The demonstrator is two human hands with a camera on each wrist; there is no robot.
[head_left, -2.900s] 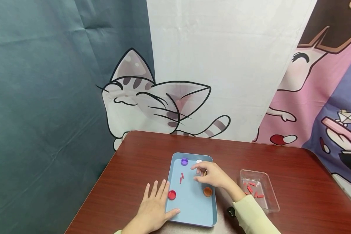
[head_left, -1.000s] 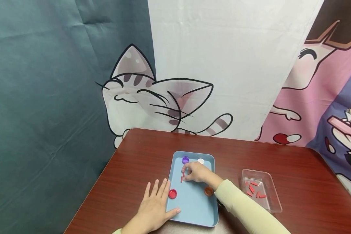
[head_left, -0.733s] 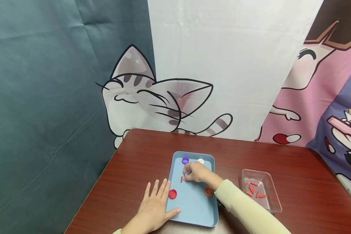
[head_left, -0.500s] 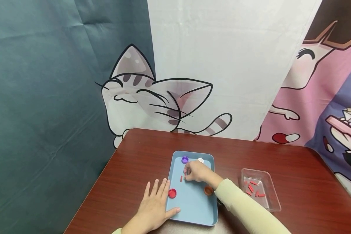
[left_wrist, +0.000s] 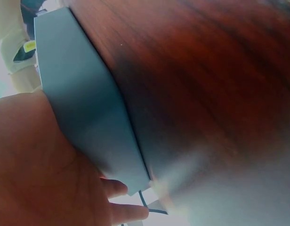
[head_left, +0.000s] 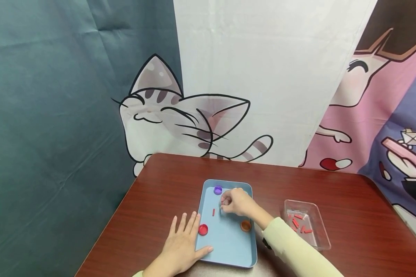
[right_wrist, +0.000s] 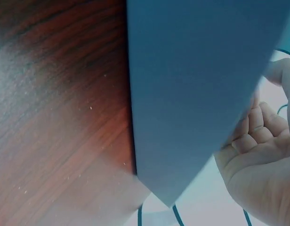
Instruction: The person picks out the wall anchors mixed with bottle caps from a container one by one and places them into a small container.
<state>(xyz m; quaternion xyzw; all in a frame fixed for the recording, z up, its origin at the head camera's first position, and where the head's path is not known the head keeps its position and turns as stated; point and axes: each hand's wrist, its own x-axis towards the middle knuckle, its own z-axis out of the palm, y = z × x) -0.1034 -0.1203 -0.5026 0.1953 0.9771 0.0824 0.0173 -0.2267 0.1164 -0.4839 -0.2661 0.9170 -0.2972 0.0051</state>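
A light blue tray (head_left: 227,246) lies on the table, with one short red stick (head_left: 213,212) on its floor. My right hand (head_left: 238,202) is over the upper right part of the tray, thumb and fingers curled together to pinch a second red stick, now mostly hidden by the fingers. In the right wrist view the curled fingers (right_wrist: 258,129) show behind the tray's side wall. Spread flat, my left hand (head_left: 182,246) rests at the tray's left rim, fingers straight. A red cap (head_left: 203,229) sits just beside its fingertips.
Inside the tray are also a purple cap (head_left: 217,190) and an orange-brown cap (head_left: 245,226); a white cap shows barely behind my right hand. A clear plastic box (head_left: 320,227) with several red sticks (head_left: 296,223) stands right of the tray. A printed curtain (head_left: 263,77) hangs behind the table.
My right hand came down to the two red sticks, pinched the right one and drew it right, away from the other. The left hand has stayed in place.
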